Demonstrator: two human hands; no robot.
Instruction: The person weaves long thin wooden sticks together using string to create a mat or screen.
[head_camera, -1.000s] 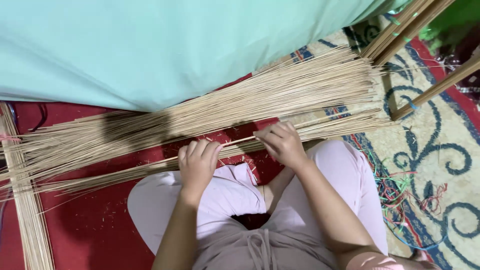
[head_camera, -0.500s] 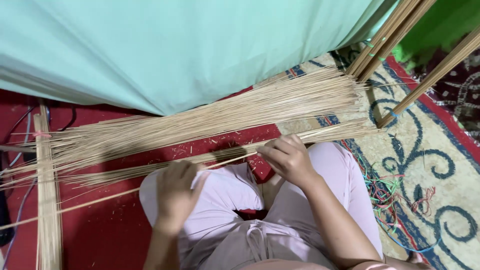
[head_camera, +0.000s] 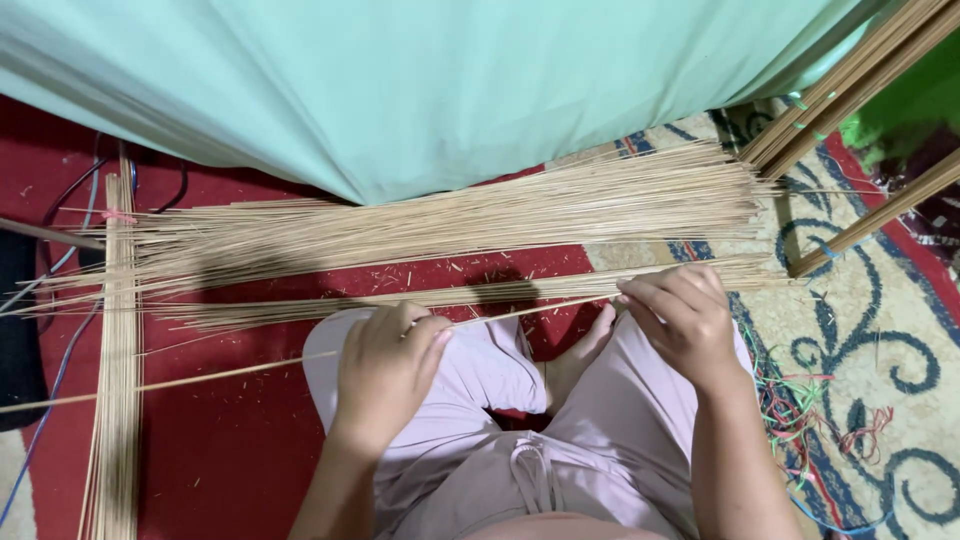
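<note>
I sit cross-legged on the floor in pale pink trousers. One thin bamboo stick (head_camera: 510, 314) runs across my knees, from far left up to my right fingers. My left hand (head_camera: 388, 366) is closed on this stick over my left knee. At the stick's right end my right hand (head_camera: 683, 320) pinches it with the fingertips. Just beyond my hands lies a small row of thin sticks (head_camera: 400, 297), and behind it a wide pile of the same sticks (head_camera: 480, 222) spread on the floor.
A pale green cloth (head_camera: 430, 90) hangs over the far side. Another bundle of sticks (head_camera: 112, 400) lies lengthwise at the left on the red carpet. Thicker bamboo poles (head_camera: 850, 90) lean at the upper right. Coloured threads (head_camera: 800, 400) lie on the patterned rug at the right. Cables run at the left.
My hands have moved apart along one stick: the left slid toward my left knee, the right stayed near the right end. The stick now lies clear of the row.
</note>
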